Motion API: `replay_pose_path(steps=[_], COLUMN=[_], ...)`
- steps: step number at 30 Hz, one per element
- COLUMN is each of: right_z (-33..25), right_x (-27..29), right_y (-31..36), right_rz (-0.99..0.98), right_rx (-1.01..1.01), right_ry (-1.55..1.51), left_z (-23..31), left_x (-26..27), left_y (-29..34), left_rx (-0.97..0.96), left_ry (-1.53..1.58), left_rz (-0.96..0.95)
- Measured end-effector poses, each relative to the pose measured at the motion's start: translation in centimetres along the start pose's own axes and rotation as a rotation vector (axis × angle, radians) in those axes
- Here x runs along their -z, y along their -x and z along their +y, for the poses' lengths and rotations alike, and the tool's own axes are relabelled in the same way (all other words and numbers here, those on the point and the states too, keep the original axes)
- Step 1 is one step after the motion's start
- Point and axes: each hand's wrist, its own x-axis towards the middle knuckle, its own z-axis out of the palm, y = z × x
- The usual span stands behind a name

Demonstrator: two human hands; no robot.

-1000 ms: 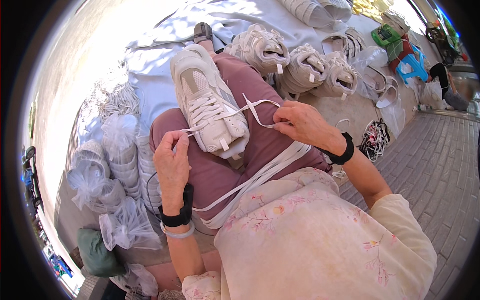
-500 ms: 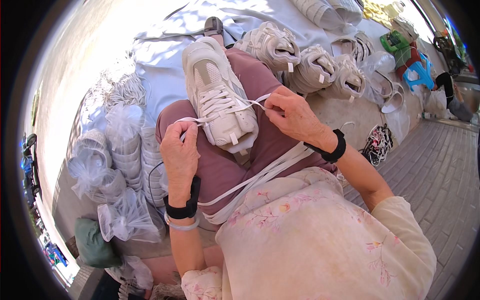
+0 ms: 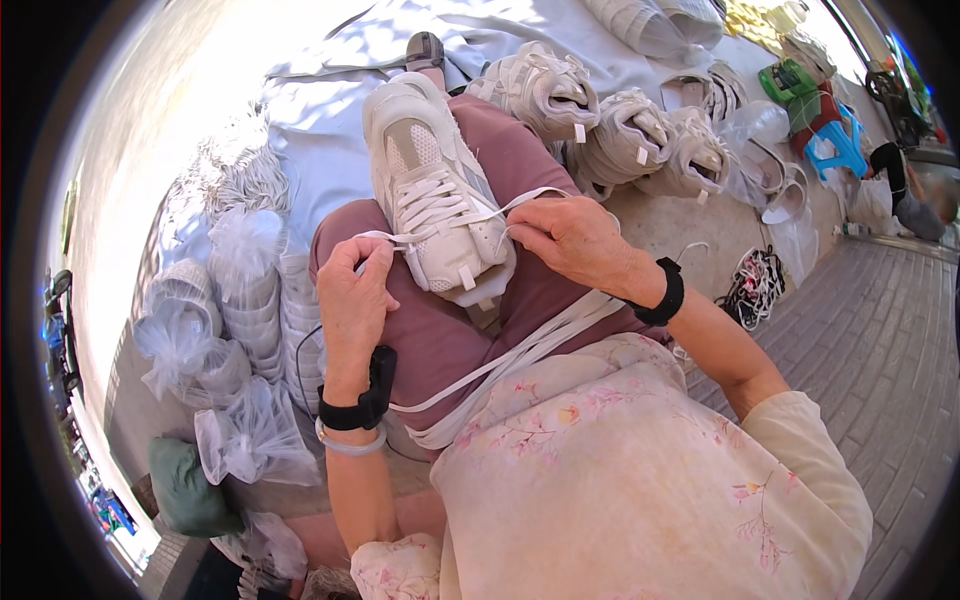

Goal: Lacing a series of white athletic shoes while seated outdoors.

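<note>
A pale beige sneaker (image 3: 425, 165) rests on my lap, toe pointing away and heel toward me. White shoelaces (image 3: 432, 203) criss-cross over its tongue. To the left of the shoe's opening, my left hand (image 3: 357, 290) pinches one lace end between thumb and fingers. On the other side, my right hand (image 3: 572, 238) is closed on the other lace end, close to the collar, with a stretch of lace looping above the fingers. More loose white laces (image 3: 530, 352) lie in a bundle across my lap.
Several similar sneakers (image 3: 625, 130) stand in a row to the right. Stacked shoe parts in clear bags (image 3: 245, 260) sit at left, near a heap of white laces (image 3: 245, 165). A tangle of laces (image 3: 755, 288) lies on the right, with a blue stool (image 3: 842, 145) farther off.
My right hand has moved left and slightly down, closer to the shoe's collar, still gripping its lace. My left hand has shifted slightly left. The sneaker stays in place.
</note>
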Motion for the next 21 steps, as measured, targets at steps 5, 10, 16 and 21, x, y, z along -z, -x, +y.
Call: replay_pose_path(steps=[5, 10, 16, 21], right_z=[-0.2, 0.2, -0.1, -0.3], right_x=[-0.1, -0.5, -0.7, -0.5], right_y=[-0.5, -0.3, -0.4, -2.0], right_rz=[0.004, 0.095, 0.087, 0.075], right_rx=[-0.099, -0.076, -0.058, -0.032], right_ry=[0.024, -0.025, -0.136, -0.079], left_z=[0.2, -0.1, 0.1, 0.2], left_x=[0.2, 0.0, 0.2, 0.3], left_y=[0.5, 0.5, 0.4, 0.1], left_rx=[0.014, 0.037, -0.021, 0.015], left_ry=[0.026, 0.033, -0.008, 0.006], left_rz=[0.002, -0.005, -0.004, -0.039])
